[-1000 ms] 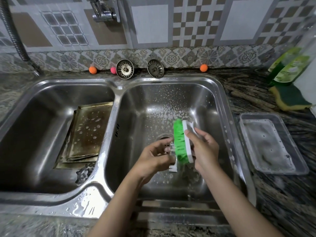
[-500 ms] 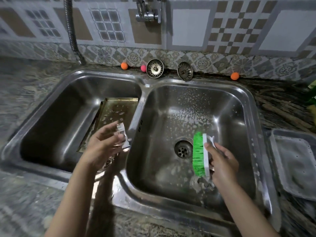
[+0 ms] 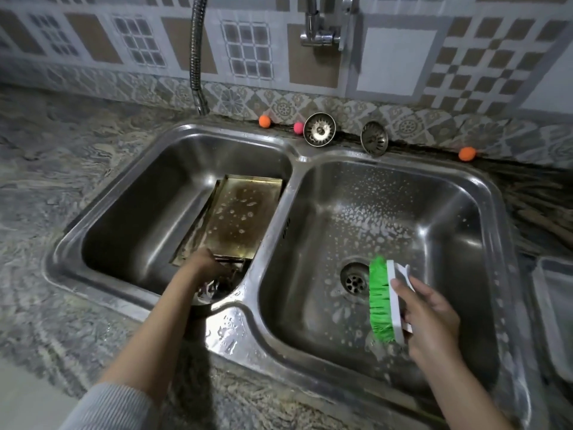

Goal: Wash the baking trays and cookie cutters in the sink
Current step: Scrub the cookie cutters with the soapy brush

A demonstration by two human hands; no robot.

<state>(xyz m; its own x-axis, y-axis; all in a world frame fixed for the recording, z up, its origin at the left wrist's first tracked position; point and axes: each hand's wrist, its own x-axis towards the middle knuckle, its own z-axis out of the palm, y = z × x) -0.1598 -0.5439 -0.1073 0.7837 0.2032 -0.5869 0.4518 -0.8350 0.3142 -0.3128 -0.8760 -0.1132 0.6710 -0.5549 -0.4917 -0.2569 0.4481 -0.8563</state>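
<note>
While the right hand [image 3: 434, 318] keeps its fingers wrapped around the white back of the green scrub brush [image 3: 383, 301], holding it bristles-left over the near part of the soapy right basin [image 3: 434, 212], the left hand [image 3: 206, 263] has crossed the divider and now reaches down into the near right corner of the left basin [image 3: 133, 231]. Half a second ago that hand carried a small metal cutter above the divider; now its fingers are buried among the cookie cutters [image 3: 210, 288] lying there, and I cannot tell whether they are gripping one or have let go. My reading is that a scrubbed cutter is being set down or swapped for the next. Just beyond the hand, the stacked baking trays [image 3: 245, 212] lean against the divider wall, wet with suds. Farther back, two strainer plugs [image 3: 319, 129] stand against the tiled wall.
</note>
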